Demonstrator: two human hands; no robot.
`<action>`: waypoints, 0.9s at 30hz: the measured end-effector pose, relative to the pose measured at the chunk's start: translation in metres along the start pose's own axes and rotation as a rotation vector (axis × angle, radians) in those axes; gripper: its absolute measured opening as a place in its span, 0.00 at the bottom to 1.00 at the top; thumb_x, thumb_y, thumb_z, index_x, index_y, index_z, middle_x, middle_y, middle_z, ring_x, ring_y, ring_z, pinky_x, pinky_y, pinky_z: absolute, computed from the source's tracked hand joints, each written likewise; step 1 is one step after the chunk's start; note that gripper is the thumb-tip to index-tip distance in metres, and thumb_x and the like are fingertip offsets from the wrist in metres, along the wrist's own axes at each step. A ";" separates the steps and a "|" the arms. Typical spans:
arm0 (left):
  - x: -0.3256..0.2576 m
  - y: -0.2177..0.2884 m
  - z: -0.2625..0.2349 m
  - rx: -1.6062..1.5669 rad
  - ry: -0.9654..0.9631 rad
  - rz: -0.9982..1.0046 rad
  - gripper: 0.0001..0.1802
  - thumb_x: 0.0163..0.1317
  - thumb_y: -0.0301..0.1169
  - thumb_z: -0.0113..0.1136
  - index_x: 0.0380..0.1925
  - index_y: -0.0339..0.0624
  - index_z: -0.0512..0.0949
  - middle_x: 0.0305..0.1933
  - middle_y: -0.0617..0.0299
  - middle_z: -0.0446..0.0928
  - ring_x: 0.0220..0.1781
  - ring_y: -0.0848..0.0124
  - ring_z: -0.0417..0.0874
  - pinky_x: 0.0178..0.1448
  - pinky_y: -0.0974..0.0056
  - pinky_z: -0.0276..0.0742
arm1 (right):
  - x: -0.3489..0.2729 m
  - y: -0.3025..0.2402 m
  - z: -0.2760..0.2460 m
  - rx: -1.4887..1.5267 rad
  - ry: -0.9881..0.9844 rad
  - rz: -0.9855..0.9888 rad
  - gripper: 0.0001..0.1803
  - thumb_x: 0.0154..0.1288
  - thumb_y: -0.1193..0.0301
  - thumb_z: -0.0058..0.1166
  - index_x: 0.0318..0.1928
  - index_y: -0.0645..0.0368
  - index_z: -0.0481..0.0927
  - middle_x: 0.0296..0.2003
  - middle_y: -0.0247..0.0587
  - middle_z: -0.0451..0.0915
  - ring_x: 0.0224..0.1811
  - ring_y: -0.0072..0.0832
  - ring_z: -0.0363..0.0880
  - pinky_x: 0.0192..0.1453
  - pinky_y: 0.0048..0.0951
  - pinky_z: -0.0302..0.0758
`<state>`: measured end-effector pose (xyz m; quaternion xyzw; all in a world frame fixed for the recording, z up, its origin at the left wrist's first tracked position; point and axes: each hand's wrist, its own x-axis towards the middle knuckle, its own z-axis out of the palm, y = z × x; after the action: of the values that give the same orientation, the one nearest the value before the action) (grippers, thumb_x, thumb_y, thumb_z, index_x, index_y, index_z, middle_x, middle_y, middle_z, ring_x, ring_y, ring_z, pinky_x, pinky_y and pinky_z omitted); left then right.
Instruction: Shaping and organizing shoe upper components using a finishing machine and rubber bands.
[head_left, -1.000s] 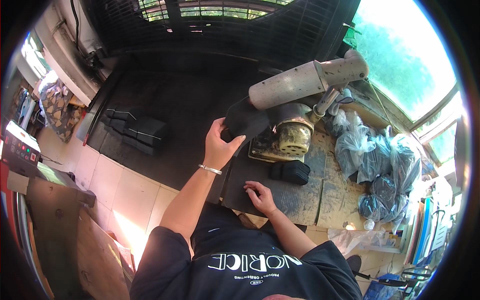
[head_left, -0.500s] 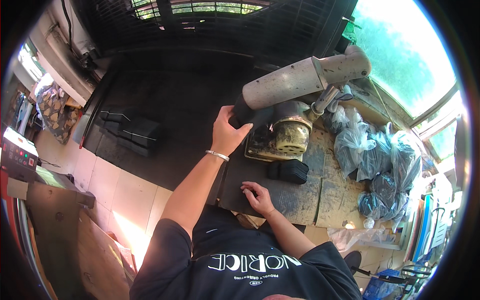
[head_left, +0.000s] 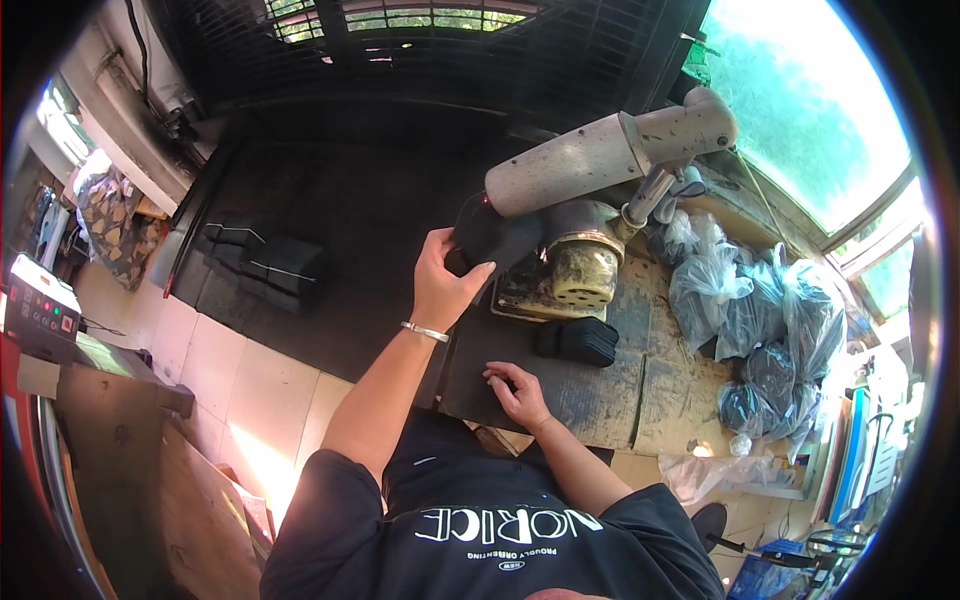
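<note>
My left hand (head_left: pixel 445 285) is closed, thumb and fingers pinching a black flat piece of soft-looking material (head_left: pixel 490 238). That piece lies under the end of a pale grey, paint-flecked machine arm (head_left: pixel 560 165); its far outline melts into the dark tabletop. Beneath the arm sits the machine's cream-coloured, grimy rounded housing (head_left: pixel 583 272), with holes in its lower face. A small stack of black pieces (head_left: pixel 578 341) rests just in front of the housing. Close to the table's near edge, my right hand (head_left: pixel 520 396) lies with fingers loosely bent and nothing visible in them.
Several black bundles with pale ties (head_left: pixel 262 262) lie on the dark table (head_left: pixel 345 320) to the left. Clear plastic bags of dark items (head_left: pixel 745 310) crowd the right side below a window. A control box with lights (head_left: pixel 42 305) stands at far left.
My left hand has shifted a little left and toward me with the black piece. A small red glint now shows at the arm's end. My right hand has stayed in place.
</note>
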<state>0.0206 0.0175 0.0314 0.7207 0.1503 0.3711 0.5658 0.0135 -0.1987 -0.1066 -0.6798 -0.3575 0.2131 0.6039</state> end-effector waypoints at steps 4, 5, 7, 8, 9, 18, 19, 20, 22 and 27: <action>-0.008 0.007 -0.011 0.026 0.011 -0.010 0.29 0.46 0.23 0.75 0.48 0.32 0.71 0.45 0.55 0.80 0.48 0.72 0.81 0.56 0.68 0.75 | 0.000 0.000 0.000 -0.008 0.001 0.005 0.14 0.65 0.77 0.54 0.51 0.64 0.79 0.40 0.43 0.85 0.43 0.29 0.84 0.49 0.27 0.78; -0.010 0.008 -0.014 0.026 0.013 -0.008 0.29 0.46 0.23 0.75 0.48 0.32 0.71 0.45 0.55 0.80 0.48 0.72 0.81 0.56 0.68 0.75 | 0.000 0.000 0.000 -0.008 -0.001 0.003 0.14 0.65 0.77 0.54 0.51 0.64 0.79 0.40 0.43 0.85 0.43 0.29 0.84 0.49 0.27 0.78; -0.014 0.009 -0.019 0.022 0.010 -0.005 0.29 0.47 0.24 0.74 0.49 0.32 0.70 0.47 0.53 0.80 0.49 0.69 0.81 0.57 0.66 0.75 | 0.000 0.001 -0.001 -0.030 0.004 -0.009 0.14 0.65 0.76 0.54 0.51 0.63 0.79 0.40 0.43 0.85 0.43 0.30 0.85 0.49 0.28 0.78; -0.016 0.010 -0.021 0.022 0.011 -0.004 0.29 0.47 0.24 0.74 0.49 0.32 0.70 0.47 0.53 0.80 0.49 0.69 0.81 0.57 0.66 0.75 | 0.000 0.001 -0.001 -0.030 0.003 -0.011 0.14 0.65 0.76 0.54 0.51 0.63 0.79 0.40 0.43 0.85 0.43 0.30 0.85 0.49 0.28 0.78; -0.018 0.012 -0.023 0.015 0.007 -0.010 0.29 0.47 0.24 0.73 0.49 0.32 0.71 0.47 0.53 0.80 0.49 0.68 0.81 0.57 0.66 0.75 | 0.000 0.000 -0.001 -0.033 0.005 -0.008 0.14 0.65 0.76 0.54 0.51 0.63 0.79 0.40 0.43 0.85 0.43 0.31 0.85 0.49 0.28 0.78; -0.012 0.009 -0.023 0.043 -0.044 0.011 0.29 0.47 0.24 0.73 0.50 0.32 0.71 0.48 0.52 0.80 0.51 0.67 0.82 0.57 0.64 0.76 | 0.000 0.004 0.000 -0.044 0.001 -0.001 0.14 0.65 0.76 0.54 0.51 0.62 0.79 0.40 0.43 0.85 0.43 0.31 0.85 0.48 0.28 0.79; -0.009 0.009 -0.021 0.060 -0.049 0.027 0.29 0.47 0.24 0.73 0.50 0.32 0.71 0.48 0.51 0.81 0.51 0.67 0.82 0.57 0.64 0.76 | 0.000 0.004 0.000 -0.037 0.001 0.001 0.14 0.65 0.76 0.54 0.51 0.62 0.79 0.40 0.43 0.85 0.43 0.31 0.85 0.48 0.28 0.79; -0.006 0.009 -0.019 0.059 -0.050 0.026 0.29 0.47 0.24 0.73 0.50 0.32 0.71 0.48 0.51 0.81 0.51 0.67 0.82 0.57 0.64 0.76 | 0.000 0.004 0.000 -0.037 0.002 0.003 0.14 0.65 0.76 0.54 0.51 0.62 0.79 0.40 0.43 0.85 0.43 0.31 0.85 0.48 0.28 0.79; -0.001 0.009 -0.014 0.090 -0.059 0.008 0.29 0.46 0.23 0.74 0.48 0.32 0.72 0.46 0.54 0.80 0.49 0.69 0.81 0.57 0.65 0.75 | 0.000 0.003 0.000 0.003 0.001 0.014 0.14 0.65 0.76 0.54 0.51 0.63 0.79 0.40 0.42 0.85 0.43 0.29 0.84 0.48 0.28 0.78; 0.013 0.007 -0.001 0.191 -0.075 -0.018 0.30 0.45 0.25 0.74 0.50 0.32 0.71 0.46 0.52 0.81 0.50 0.66 0.82 0.57 0.65 0.76 | 0.001 0.002 0.001 -0.015 -0.001 -0.002 0.14 0.66 0.77 0.53 0.52 0.64 0.78 0.40 0.42 0.85 0.42 0.28 0.84 0.49 0.27 0.79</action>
<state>0.0271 0.0247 0.0425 0.7835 0.1702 0.3228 0.5029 0.0138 -0.1977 -0.1082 -0.6838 -0.3603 0.2101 0.5987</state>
